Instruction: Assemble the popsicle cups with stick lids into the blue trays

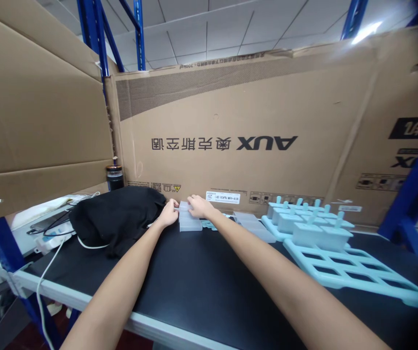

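A stack of translucent plastic pieces [190, 223], like box-shaped moulds, stands on the black tabletop near the back. My right hand [199, 207] grips its upper right side with bent fingers. At its left upper edge, my left hand [168, 213] has its fingers pinched together against it; the exact contact is small and hard to make out. Light-blue pieces [209, 224] lie just behind my right forearm, partly hidden. Further right rests a second group of translucent plastic pieces [254, 226].
At right are light-blue popsicle moulds [305, 236] with upright sticks and a light-blue rack [347, 267] with rectangular openings. A black cloth bundle [117, 218] and white cable [41, 282] lie left. Behind are a dark jar [114, 179] and a large cardboard box [223, 112].
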Motion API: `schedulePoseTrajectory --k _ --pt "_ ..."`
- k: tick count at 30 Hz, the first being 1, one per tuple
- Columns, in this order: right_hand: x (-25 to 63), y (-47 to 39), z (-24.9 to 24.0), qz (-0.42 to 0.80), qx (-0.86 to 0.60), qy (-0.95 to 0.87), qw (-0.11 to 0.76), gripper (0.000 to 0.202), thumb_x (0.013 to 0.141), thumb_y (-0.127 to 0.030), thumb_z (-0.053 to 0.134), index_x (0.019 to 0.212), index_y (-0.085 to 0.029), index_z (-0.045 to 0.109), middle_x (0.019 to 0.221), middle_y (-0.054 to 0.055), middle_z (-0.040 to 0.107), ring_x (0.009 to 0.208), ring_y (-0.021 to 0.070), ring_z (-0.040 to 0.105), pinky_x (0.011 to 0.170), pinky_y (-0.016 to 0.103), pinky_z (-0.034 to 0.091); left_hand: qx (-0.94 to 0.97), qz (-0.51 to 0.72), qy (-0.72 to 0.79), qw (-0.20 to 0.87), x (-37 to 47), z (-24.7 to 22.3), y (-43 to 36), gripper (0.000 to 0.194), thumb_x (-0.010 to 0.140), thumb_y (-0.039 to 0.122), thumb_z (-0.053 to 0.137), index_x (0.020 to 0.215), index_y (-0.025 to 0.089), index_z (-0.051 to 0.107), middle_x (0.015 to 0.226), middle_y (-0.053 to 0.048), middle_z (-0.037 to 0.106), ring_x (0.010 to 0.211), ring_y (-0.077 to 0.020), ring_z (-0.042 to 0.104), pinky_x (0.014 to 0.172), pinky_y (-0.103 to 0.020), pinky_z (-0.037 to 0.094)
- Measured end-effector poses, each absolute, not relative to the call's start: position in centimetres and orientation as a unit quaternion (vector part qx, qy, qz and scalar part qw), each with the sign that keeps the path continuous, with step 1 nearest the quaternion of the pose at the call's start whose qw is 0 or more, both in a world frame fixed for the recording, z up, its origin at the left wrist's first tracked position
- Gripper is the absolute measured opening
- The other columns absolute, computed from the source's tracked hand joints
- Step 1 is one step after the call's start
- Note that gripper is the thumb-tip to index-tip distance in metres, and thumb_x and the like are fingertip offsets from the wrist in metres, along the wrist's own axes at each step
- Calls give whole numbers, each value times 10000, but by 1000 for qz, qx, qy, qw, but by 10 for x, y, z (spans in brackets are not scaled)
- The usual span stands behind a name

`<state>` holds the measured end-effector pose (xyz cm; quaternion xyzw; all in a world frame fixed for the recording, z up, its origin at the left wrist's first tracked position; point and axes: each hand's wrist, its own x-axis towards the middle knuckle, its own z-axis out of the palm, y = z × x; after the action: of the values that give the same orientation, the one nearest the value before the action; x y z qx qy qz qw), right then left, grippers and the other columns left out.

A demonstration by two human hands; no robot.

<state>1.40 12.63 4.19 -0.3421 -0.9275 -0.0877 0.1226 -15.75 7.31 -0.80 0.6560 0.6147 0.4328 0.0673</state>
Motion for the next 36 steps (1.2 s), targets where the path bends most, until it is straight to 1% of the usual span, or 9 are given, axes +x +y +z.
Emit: schedulePoseTrajectory --k 5,10,13,15,19,27,30,33,36 --pt "18 127 41 -83 -343 -927 125 285 805 -242 524 1073 -149 552 1129 148 574 1059 257 547 864 341 439 653 431 620 59 -160 -12 77 236 747 30 517 921 186 482 1033 -65 592 916 -172 611 894 -345 474" --pt "22 127 38 -78 -341 -927 135 288 801 -214 516 1078 -155 567 1119 131 577 1054 244 547 881 322 428 648 426 628 59 -160 -11 76 208 772 50 541 932 181 526 1042 -71 628 967 -187 620 912 -353 482" --pt "25 126 36 -77 -349 -922 146 295 811 -241 520 1092 -178 581 1129 128 567 1114 267 509 896 335 418 644 425 633 61 -160 -11 76 187 778 67 561 933 172 561 1062 -90 649 976 -198 631 917 -354 486" --pt "27 125 34 -72 -360 -918 152 313 822 -268 519 1118 -191 583 1123 129 559 1097 273 519 889 345 419 643 423 635 67 -160 -11 76 170 782 80 566 924 170 587 1050 -91 670 960 -203 645 909 -350 496" --pt "29 126 28 -53 -374 -912 161 335 832 -258 518 1157 -202 572 1137 122 536 1009 236 572 859 320 427 646 417 634 82 -159 -11 76 166 789 105 567 920 183 634 1008 -66 707 947 -206 668 898 -330 510" --pt "31 132 18 -14 -393 -901 183 297 863 -274 521 1144 -184 559 1172 115 504 1024 203 563 857 290 426 657 413 622 103 -158 -7 72 240 796 116 570 1012 189 646 1068 -36 709 969 -188 673 916 -293 506" --pt "32 132 16 -10 -390 -901 190 286 863 -268 526 1131 -179 569 1177 111 504 1001 195 568 860 296 429 659 404 624 113 -158 -8 73 210 821 118 566 1003 184 647 1055 -42 707 956 -188 674 910 -296 507" --pt "33 131 17 -11 -383 -903 193 268 870 -273 530 1114 -175 582 1174 111 518 985 191 567 867 314 434 665 389 625 126 -159 -9 76 176 891 211 567 1051 174 629 1109 -68 660 975 -192 644 903 -343 510" --pt "36 130 20 -13 -375 -906 193 282 894 -333 528 1116 -167 574 1160 90 544 984 192 557 869 371 449 672 376 624 134 -159 -11 77 284 931 322 540 1162 160 574 1185 -86 585 1010 -210 600 865 -402 522"
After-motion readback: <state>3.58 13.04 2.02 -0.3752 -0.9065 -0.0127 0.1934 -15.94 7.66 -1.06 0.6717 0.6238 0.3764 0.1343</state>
